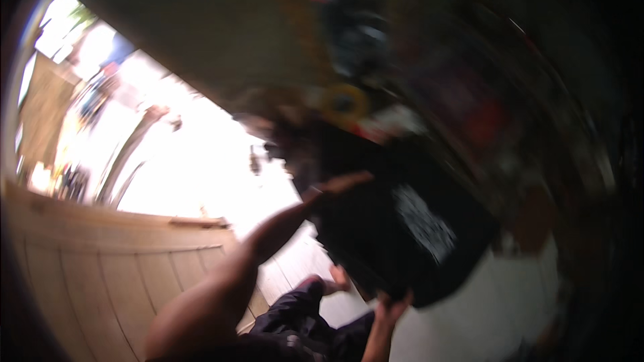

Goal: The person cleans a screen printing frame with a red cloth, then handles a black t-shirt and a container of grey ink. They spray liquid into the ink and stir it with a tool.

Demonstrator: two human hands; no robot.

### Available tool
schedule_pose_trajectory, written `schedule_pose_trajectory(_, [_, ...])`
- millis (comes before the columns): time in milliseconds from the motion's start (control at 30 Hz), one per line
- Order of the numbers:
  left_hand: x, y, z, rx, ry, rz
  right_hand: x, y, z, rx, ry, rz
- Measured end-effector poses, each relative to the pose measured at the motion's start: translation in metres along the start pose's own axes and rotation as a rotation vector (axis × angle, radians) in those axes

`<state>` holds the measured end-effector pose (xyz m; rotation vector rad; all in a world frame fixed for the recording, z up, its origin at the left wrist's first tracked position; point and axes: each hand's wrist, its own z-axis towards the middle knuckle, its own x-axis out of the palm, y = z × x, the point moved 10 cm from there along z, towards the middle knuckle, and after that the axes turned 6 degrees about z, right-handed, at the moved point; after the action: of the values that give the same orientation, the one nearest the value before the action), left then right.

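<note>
A large black, box-like object (369,228) with a white printed patch on its face is tilted in front of me. Motion blur and dim light hide whether it is a box or a stiff bag. My left hand (341,185) lies along its upper left side, fingers reaching across the dark surface. Down at its lower edge, my right hand (394,307) grips the rim, thumb and fingers on either side. The object's underside cannot be seen.
Blurred clutter fills the dark area beyond, with a yellow ring-shaped roll (345,102) and a reddish item (486,124). A brown wooden panel (107,275) stands at lower left beside a bright opening (194,161). My foot (337,279) shows on the pale floor (483,315).
</note>
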<state>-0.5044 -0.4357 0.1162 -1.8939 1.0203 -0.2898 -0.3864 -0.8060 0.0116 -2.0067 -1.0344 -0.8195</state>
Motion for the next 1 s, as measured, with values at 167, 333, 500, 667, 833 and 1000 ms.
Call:
schedule_pose_trajectory(167, [0.017,0.021,-0.017,-0.141,0.039,0.071,0.011,0.051,-0.001,-0.466,-0.096,-1.175])
schedule_pose_trajectory(333, [0.017,0.011,-0.017,-0.161,0.063,0.016,0.023,0.011,-0.016,-0.302,-0.441,-0.517])
schedule_pose_trajectory(500, [0.021,0.016,-0.018,-0.186,0.073,-0.013,0.036,-0.031,-0.004,-0.434,-0.195,-1.451])
schedule_pose_trajectory(667, [0.02,0.009,-0.022,-0.206,0.068,-0.037,-0.021,-0.057,0.036,-0.292,-0.032,-1.256])
schedule_pose_trajectory(833, [0.007,0.022,-0.04,-0.261,0.072,-0.135,-0.04,-0.099,0.025,0.003,-0.187,-0.294])
schedule_pose_trajectory(1000, [-0.032,0.056,-0.039,-0.271,-0.068,-0.286,-0.029,-0.095,0.003,-0.017,-0.372,-0.324])
